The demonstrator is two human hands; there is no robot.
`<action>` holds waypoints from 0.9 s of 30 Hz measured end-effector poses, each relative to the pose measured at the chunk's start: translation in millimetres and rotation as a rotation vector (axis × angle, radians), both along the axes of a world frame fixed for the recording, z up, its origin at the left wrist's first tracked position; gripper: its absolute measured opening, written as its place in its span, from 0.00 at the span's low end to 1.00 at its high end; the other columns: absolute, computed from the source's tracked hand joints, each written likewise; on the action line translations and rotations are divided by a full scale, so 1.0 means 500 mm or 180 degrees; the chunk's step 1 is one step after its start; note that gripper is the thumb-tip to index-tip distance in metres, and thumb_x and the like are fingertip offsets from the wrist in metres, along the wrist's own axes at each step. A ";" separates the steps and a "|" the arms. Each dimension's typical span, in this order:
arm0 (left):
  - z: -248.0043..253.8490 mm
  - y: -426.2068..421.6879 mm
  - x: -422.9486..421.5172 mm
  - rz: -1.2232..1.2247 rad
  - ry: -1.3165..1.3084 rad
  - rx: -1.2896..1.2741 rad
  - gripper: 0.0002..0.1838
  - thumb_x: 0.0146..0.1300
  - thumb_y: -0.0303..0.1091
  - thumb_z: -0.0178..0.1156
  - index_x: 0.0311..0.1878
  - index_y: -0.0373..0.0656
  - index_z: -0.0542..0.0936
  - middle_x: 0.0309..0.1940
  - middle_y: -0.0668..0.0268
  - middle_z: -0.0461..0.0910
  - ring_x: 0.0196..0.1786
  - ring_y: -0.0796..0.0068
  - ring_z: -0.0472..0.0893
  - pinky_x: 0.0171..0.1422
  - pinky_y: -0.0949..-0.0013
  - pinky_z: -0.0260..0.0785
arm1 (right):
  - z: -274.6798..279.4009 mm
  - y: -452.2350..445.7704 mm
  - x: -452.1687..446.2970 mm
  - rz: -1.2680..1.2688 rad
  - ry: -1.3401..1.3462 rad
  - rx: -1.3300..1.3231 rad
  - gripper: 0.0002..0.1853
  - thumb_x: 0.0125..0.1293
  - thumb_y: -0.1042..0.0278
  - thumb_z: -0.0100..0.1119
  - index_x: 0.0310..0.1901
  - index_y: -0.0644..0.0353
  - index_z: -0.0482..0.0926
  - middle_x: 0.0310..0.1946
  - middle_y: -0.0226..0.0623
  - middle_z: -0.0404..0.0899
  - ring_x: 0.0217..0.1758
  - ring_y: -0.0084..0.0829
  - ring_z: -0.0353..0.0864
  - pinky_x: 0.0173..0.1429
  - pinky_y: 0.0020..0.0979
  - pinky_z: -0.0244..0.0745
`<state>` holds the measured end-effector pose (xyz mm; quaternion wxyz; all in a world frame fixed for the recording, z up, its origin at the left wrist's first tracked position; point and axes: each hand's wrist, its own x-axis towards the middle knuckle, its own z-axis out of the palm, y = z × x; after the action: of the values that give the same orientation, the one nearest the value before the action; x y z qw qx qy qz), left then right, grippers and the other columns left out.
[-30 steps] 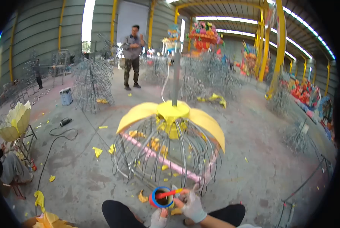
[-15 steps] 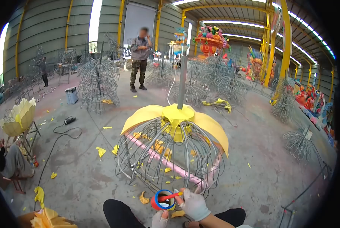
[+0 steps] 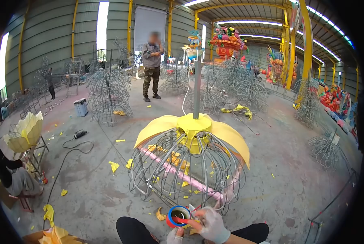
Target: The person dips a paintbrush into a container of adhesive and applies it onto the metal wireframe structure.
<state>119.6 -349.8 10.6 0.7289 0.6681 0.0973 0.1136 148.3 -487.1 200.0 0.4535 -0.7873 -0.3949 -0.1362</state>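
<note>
- The left hand point(image 3: 174, 237), at the bottom centre of the frame, appears to grip the cup point(image 3: 170, 221) from below, thumb near its blue rim; the cup's underside is hidden.
- The right hand point(image 3: 213, 228), just to the right, seems to pinch the red brush point(image 3: 182, 220) with bent fingers; the brush slants into the cup, its tip out of sight.
- The wire frame point(image 3: 194, 124) stands upright at the centre, with two yellow petals point(image 3: 232, 140) bulging out from its top; scraps point(image 3: 160, 214) lie on the floor point(image 3: 96, 191) near the cup.
- The cup could tip and spill its dark contents if the left hand's hold slackened or the brush levered on the rim; an overloaded brush could drip; a knee point(image 3: 132, 232) knocking the left arm could jolt the cup.
- Against the earlier frames, the brush handle sits lower and closer to the near rim, where it had pointed up and right; the view has shifted, so the standing person point(image 3: 152, 69) is slightly further right, and more of the seated person point(image 3: 13, 173) shows at lower left.
</note>
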 end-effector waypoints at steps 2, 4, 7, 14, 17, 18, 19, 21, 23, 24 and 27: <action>0.020 -0.002 0.005 -0.0021 -0.0060 -0.0069 0.15 0.75 0.41 0.46 0.36 0.40 0.73 0.30 0.66 0.73 0.32 0.75 0.68 0.40 0.72 0.63 | 0.043 -0.019 -0.021 0.0547 -0.0260 0.0472 0.18 0.60 0.70 0.65 0.53 0.59 0.79 0.33 0.36 0.78 0.33 0.37 0.77 0.41 0.30 0.75; 0.037 -0.006 0.008 -0.0046 -0.0110 -0.0136 0.15 0.75 0.41 0.46 0.35 0.40 0.72 0.30 0.66 0.72 0.32 0.75 0.68 0.39 0.73 0.63 | 0.125 -0.034 -0.094 0.1358 0.0986 0.0966 0.08 0.62 0.69 0.63 0.42 0.61 0.80 0.34 0.40 0.77 0.33 0.36 0.77 0.42 0.32 0.74; 0.063 -0.005 0.010 -0.0025 -0.0190 -0.0217 0.15 0.75 0.40 0.46 0.34 0.41 0.72 0.29 0.66 0.72 0.31 0.76 0.67 0.38 0.74 0.62 | -0.002 -0.087 -0.034 0.2498 0.1162 0.0300 0.24 0.58 0.57 0.70 0.51 0.61 0.75 0.37 0.37 0.84 0.39 0.41 0.83 0.44 0.39 0.77; 0.069 -0.038 -0.053 0.0026 -0.0082 -0.0546 0.16 0.75 0.40 0.46 0.31 0.42 0.71 0.27 0.66 0.70 0.29 0.78 0.66 0.36 0.75 0.61 | 0.117 -0.088 -0.094 0.2707 0.2179 0.0532 0.08 0.68 0.67 0.57 0.36 0.63 0.78 0.34 0.43 0.76 0.32 0.40 0.76 0.41 0.38 0.74; 0.077 -0.047 -0.093 0.0032 -0.0028 -0.0648 0.17 0.75 0.40 0.46 0.30 0.42 0.71 0.26 0.66 0.70 0.28 0.79 0.65 0.36 0.76 0.61 | 0.063 -0.105 -0.116 0.0967 0.4338 -0.1401 0.12 0.70 0.65 0.53 0.32 0.64 0.77 0.34 0.44 0.76 0.31 0.43 0.75 0.40 0.43 0.74; 0.076 -0.046 -0.095 0.0036 -0.0004 -0.0644 0.17 0.75 0.40 0.46 0.30 0.42 0.71 0.26 0.66 0.70 0.28 0.79 0.65 0.36 0.76 0.61 | 0.054 -0.103 -0.110 0.0977 0.4360 -0.1396 0.12 0.70 0.65 0.53 0.32 0.64 0.77 0.34 0.44 0.76 0.31 0.43 0.75 0.40 0.43 0.74; 0.072 -0.045 -0.091 0.0027 -0.0029 -0.0669 0.17 0.75 0.40 0.46 0.30 0.42 0.71 0.26 0.66 0.70 0.29 0.79 0.65 0.36 0.76 0.60 | 0.044 -0.100 -0.099 0.1019 0.4816 -0.1417 0.12 0.70 0.65 0.52 0.32 0.63 0.76 0.33 0.44 0.75 0.31 0.44 0.74 0.40 0.44 0.74; 0.063 -0.046 -0.084 -0.0007 -0.0070 -0.0724 0.16 0.75 0.39 0.47 0.31 0.42 0.71 0.26 0.66 0.70 0.29 0.78 0.65 0.37 0.77 0.60 | 0.028 -0.096 -0.080 0.1083 0.5742 -0.1437 0.13 0.71 0.65 0.51 0.30 0.63 0.75 0.33 0.44 0.75 0.30 0.45 0.74 0.38 0.45 0.73; 0.060 -0.047 -0.093 -0.0044 -0.0049 -0.0741 0.16 0.75 0.39 0.47 0.31 0.41 0.71 0.26 0.66 0.69 0.29 0.78 0.65 0.37 0.77 0.60 | 0.051 -0.086 -0.084 0.1120 0.6244 -0.1404 0.13 0.71 0.65 0.51 0.30 0.63 0.75 0.32 0.44 0.74 0.29 0.46 0.74 0.37 0.46 0.73; 0.060 -0.050 -0.094 -0.0032 -0.0054 -0.0759 0.15 0.75 0.39 0.47 0.32 0.42 0.71 0.26 0.66 0.70 0.29 0.79 0.65 0.37 0.77 0.60 | 0.067 -0.089 -0.091 0.1044 0.6260 -0.1425 0.13 0.71 0.65 0.51 0.30 0.62 0.74 0.32 0.44 0.74 0.29 0.45 0.73 0.37 0.46 0.73; 0.064 -0.050 -0.090 -0.0010 -0.0091 -0.0790 0.14 0.75 0.38 0.47 0.33 0.42 0.72 0.27 0.67 0.70 0.29 0.79 0.65 0.37 0.77 0.60 | 0.142 -0.084 -0.086 0.0825 0.6279 -0.1462 0.12 0.70 0.66 0.52 0.28 0.62 0.73 0.32 0.42 0.75 0.27 0.43 0.72 0.34 0.44 0.72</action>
<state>74.6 -374.9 42.7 0.8074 0.5712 0.0991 0.1090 105.2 -529.4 270.9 0.4260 -0.5678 0.0559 0.7022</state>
